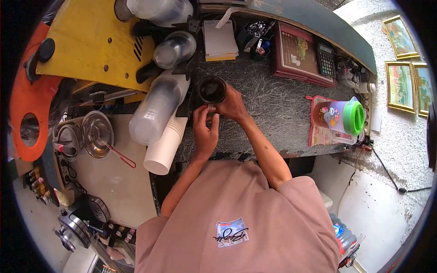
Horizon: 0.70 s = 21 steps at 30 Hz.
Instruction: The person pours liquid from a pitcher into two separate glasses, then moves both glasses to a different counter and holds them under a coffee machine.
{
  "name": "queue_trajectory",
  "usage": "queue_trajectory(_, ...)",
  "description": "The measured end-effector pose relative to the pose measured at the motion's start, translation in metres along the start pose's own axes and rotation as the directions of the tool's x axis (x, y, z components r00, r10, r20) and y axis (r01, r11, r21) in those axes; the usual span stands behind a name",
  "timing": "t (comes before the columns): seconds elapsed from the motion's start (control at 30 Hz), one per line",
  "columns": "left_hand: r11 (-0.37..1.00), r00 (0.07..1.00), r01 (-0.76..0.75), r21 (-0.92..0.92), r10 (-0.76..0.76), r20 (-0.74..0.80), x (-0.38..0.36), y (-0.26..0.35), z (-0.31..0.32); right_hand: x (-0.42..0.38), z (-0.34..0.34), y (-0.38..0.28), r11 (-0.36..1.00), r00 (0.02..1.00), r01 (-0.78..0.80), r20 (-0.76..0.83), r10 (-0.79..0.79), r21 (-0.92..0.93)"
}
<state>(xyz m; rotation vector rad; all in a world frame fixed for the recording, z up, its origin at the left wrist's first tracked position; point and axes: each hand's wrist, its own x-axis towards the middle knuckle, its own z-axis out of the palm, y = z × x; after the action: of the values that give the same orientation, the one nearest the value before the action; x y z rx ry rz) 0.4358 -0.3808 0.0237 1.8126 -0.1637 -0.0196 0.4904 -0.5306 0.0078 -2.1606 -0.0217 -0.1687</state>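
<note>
A round dark container [211, 85] stands at the left part of the black counter, its mouth facing up and its inside dark. My right hand [233, 105] curls round its right side, fingers against the wall. My left hand [205, 134] is just below its near side, thumb and fingertips drawn together at a small clear piece [210, 108] there. I cannot tell whether that piece is a handle of the container. To the left of my hands lie stacks of clear plastic cups [154, 113] and white paper cups [163, 152] in a holder.
Behind my hands sit a notepad [220, 41], a pen holder [257, 38], red-brown books [298, 57] and a calculator [326, 60]. A green-lidded pitcher [353, 117] stands on a cloth at right. A yellow machine [95, 41] and a strainer [97, 129] are at left.
</note>
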Motion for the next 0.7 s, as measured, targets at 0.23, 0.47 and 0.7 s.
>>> queue_trajectory(0.23, 0.999, 0.999, 0.021, -0.027, -0.021, 0.027, -0.004, 0.002, 0.0, -0.003, 0.002, 0.006, 0.999, 1.0, 0.003, 0.006, -0.002, -0.045)
queue_trajectory(0.47, 0.998, 0.998, -0.022, 0.057, 0.019, 0.052, -0.015, 0.002, -0.001, -0.015, 0.003, 0.01, 0.989, 0.998, -0.069, 0.009, 0.068, 0.133)
queue_trajectory(0.7, 0.989, 0.989, 0.143, 0.047, -0.145, 0.037, -0.056, -0.003, -0.005, -0.071, -0.032, 0.028, 0.907, 0.967, -0.223, -0.035, 0.252, 0.358)
